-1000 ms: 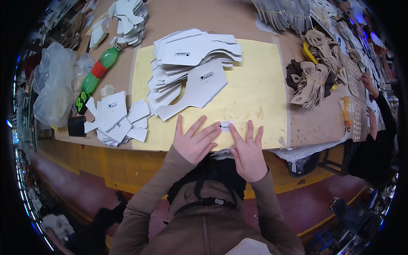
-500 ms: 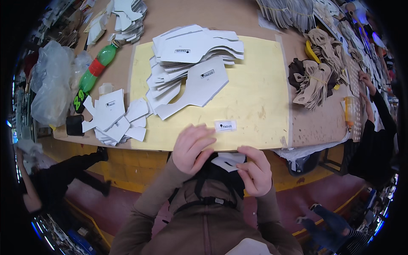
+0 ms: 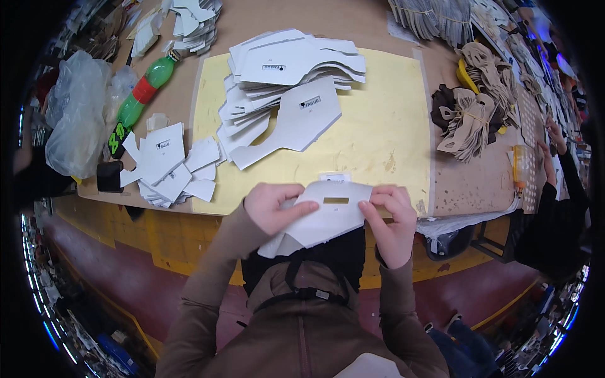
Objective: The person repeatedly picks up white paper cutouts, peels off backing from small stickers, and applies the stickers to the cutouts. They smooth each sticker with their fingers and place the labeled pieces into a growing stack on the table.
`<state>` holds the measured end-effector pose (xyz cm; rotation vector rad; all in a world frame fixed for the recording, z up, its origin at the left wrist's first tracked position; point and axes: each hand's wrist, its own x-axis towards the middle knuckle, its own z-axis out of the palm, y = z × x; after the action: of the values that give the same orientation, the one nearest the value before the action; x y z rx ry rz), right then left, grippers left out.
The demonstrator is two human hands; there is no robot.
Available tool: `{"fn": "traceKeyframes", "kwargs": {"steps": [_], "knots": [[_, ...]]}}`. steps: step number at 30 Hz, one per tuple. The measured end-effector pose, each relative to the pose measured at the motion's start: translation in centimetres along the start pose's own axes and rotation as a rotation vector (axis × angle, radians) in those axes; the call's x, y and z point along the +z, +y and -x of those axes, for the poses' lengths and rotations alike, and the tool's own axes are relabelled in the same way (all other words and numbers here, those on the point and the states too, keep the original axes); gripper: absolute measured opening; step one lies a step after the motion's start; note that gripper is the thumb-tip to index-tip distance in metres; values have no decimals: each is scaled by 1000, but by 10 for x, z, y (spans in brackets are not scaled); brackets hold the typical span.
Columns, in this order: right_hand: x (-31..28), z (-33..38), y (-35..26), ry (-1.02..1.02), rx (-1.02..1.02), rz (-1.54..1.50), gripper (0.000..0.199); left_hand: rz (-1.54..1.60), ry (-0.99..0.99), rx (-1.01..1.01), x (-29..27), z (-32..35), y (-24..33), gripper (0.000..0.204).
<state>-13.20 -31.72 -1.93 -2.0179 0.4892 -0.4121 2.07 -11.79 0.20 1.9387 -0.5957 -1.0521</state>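
A clear plastic bag (image 3: 75,120) slumps at the left end of the table (image 3: 277,19), its contents too blurred to tell, and a green bottle (image 3: 140,101) with a red band lies tilted just beside it. Both hands hold 1 white cut-out sheet (image 3: 324,220) at the near edge of the table, above the person's lap: the left hand (image 3: 272,206) grips its left edge with fingers curled over the top and the thumb pressed on the face, while the right hand (image 3: 392,217) pinches the right edge, fingers bent and closed on it. The sheet has a small rectangular slot near its upper middle (the yellow shows through it). Just beyond it, a small white label (image 3: 334,177) lies flat on the yellow mat (image 3: 384,126). Farther up the mat is a fanned stack of white sheets (image 3: 290,82), the upper ones carrying a small dark printed mark. A smaller pile of white pieces (image 3: 167,164) sits at the mat's left edge, and tan bundles (image 3: 469,120) lie to the right.
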Motion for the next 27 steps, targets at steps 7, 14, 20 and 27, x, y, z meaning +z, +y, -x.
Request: {"fn": "traceKeyframes", "kwargs": {"steps": [7,14,20,27], "knots": [[2,-25,17,-35,-35,134,14,-61,50,-35,-2,-27,7,35],[3,-29,24,-51,-18,188,14,-28,52,-128,9,-26,5,37],[5,-31,25,-45,-1,221,13,108,77,-161,13,-30,3,29],[8,-33,26,-24,-4,231,13,70,90,-122,14,-33,1,30]]}}
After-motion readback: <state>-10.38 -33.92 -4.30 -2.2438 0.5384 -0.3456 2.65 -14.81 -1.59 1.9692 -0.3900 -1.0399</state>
